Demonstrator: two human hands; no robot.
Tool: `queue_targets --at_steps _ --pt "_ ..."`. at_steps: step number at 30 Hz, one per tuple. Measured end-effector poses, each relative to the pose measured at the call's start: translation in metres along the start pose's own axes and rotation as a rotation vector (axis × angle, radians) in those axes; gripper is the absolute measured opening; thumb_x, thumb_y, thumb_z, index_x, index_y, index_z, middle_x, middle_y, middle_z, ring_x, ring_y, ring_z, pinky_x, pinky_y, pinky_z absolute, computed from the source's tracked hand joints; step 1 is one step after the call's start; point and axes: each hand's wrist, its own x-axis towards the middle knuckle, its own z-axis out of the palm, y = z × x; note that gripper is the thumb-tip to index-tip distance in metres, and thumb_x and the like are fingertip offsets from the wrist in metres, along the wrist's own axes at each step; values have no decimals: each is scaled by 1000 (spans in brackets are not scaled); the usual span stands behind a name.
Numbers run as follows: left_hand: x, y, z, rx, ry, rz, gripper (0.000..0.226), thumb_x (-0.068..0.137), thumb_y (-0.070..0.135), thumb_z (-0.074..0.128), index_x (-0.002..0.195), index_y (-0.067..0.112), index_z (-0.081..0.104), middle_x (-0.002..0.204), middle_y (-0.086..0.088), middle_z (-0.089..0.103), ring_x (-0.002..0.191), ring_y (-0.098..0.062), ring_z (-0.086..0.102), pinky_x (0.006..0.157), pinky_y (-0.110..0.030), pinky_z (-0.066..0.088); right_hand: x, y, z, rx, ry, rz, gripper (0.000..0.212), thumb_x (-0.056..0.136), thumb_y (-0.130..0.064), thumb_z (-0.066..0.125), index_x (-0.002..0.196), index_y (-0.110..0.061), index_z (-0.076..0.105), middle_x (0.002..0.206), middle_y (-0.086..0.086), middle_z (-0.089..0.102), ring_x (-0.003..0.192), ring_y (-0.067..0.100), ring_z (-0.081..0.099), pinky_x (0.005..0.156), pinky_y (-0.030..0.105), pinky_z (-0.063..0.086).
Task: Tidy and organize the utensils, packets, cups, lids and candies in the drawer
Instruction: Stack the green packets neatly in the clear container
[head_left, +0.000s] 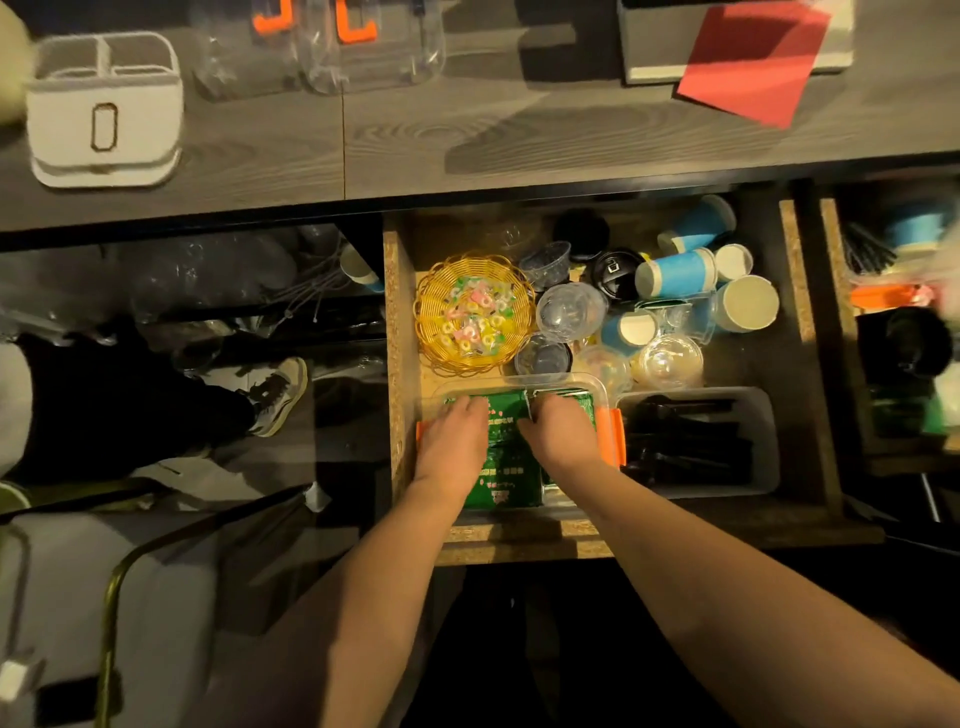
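The open drawer (400, 332) holds a clear container with orange clips (612, 431) at its front, filled with green packets (506, 457). My left hand (452, 441) lies on the packets at the container's left with its fingers fairly straight. My right hand (563, 431) is at the container's right, fingers curled down around upright packets. Behind it, a yellow wicker basket (431, 296) holds wrapped candies (475, 317). Blue paper cups (680, 273), clear plastic cups (569, 312), dome lids (670, 361) and black lids (615, 270) lie jumbled at the back right. A grey tray (763, 447) holds black utensils (685, 441).
On the dark countertop stand a white divided caddy (104, 114), clear containers with orange clips (358, 47) and a red sheet (748, 62). A second open drawer (831, 291) with cups and clutter is at the right. A person's shoe (280, 395) is at the left.
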Motion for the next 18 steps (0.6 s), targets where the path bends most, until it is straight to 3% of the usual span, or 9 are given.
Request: queue_targets --at_steps 3,5,7,12,15,18 --pt "5 -1 8 51 -142 106 35 99 5 51 132 15 60 131 -4 57 125 -23 49 106 -41 42 -9 13 2 -98 64 -119 14 90 -19 61 99 -8 59 98 12 65 90 31 61 70 36 46" --pt "8 -4 11 58 -156 114 39 98 3 52 135 16 60 132 -6 57 126 -22 50 108 -41 41 -11 22 1 -162 139 -172 17 90 -17 60 105 -8 59 108 12 61 101 30 57 81 39 45" --pt "13 -5 9 65 -149 110 38 97 0 55 130 15 63 126 -8 58 121 -25 52 103 -40 44 -8 28 0 -175 153 -169 19 91 -15 58 109 -8 58 113 12 59 107 30 52 90 38 41" --pt "24 -7 2 43 -154 113 9 98 13 58 97 13 67 103 -4 64 102 -25 60 83 -37 49 -5 34 2 -114 125 -156 29 88 -18 64 115 -8 57 117 11 56 110 29 51 93 38 44" --pt "26 -5 4 31 -168 146 15 94 31 66 101 18 68 109 0 64 106 -20 57 83 -31 40 -6 42 3 -111 104 -184 36 86 -20 68 118 -9 55 118 10 53 113 28 49 92 37 44" --pt "30 -6 9 85 -178 146 21 93 34 67 106 17 67 114 -1 61 113 -21 51 85 -31 36 -7 48 4 -119 110 -208 40 85 -22 70 120 -10 53 120 10 52 113 27 47 92 37 44"
